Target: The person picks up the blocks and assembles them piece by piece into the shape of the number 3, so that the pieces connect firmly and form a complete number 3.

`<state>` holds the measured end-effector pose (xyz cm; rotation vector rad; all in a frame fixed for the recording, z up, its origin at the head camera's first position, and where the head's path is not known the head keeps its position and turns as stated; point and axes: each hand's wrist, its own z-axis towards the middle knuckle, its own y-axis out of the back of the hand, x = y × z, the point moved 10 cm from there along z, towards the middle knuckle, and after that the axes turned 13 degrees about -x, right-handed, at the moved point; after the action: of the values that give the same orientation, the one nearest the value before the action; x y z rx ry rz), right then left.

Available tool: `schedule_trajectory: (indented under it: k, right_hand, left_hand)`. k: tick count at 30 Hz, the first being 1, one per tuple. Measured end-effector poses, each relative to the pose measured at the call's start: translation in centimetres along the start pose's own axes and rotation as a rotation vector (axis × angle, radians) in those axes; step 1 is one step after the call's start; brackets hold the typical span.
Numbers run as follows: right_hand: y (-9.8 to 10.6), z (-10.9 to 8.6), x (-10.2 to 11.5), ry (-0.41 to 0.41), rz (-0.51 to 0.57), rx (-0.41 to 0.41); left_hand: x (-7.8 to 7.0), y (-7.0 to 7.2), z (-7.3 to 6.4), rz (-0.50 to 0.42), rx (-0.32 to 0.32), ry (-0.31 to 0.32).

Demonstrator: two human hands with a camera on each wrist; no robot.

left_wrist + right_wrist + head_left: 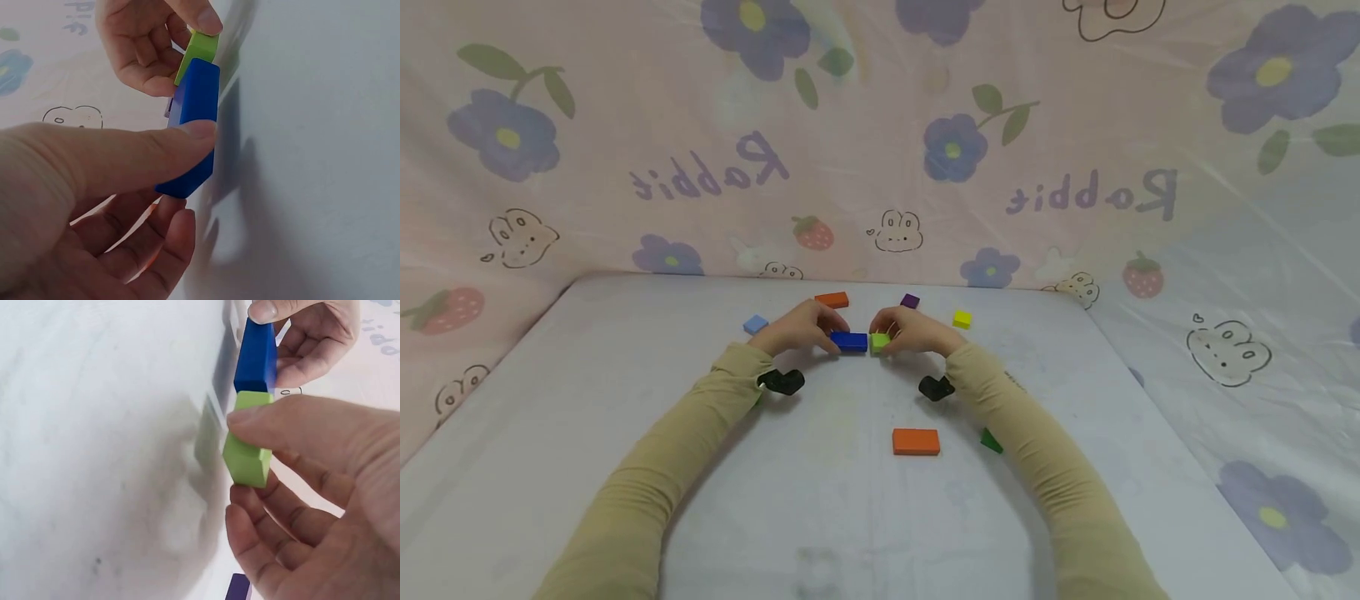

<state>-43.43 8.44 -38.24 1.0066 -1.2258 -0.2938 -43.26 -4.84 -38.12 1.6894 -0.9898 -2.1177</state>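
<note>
Between thumb and fingers, my left hand (801,327) pinches a dark blue rectangular block (850,342). My right hand (913,330) grips a light green block (880,342) in the same way. The two blocks face each other end to end, with a narrow gap in the head view. In the left wrist view the left thumb lies across the blue block (197,100), and the green block (201,49) is beyond it. From the right wrist, the right thumb covers part of the green block (250,453), in line with the blue block (256,359).
Behind the hands lie an orange block (832,300), a purple block (910,301), a yellow block (962,319) and a light blue block (756,324). Nearer are another orange block (916,442) and a dark green block (991,440), partly behind the right sleeve. A patterned curtain (865,167) rises behind the table.
</note>
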Motion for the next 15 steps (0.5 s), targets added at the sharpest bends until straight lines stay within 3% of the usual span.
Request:
schedule_trajectory:
  k: [15]
  right_hand:
    - [-0.82,0.01,0.17,0.014,-0.03,-0.006]
  left_hand:
    - [0.41,-0.89,0.06,0.021,0.026,-0.006]
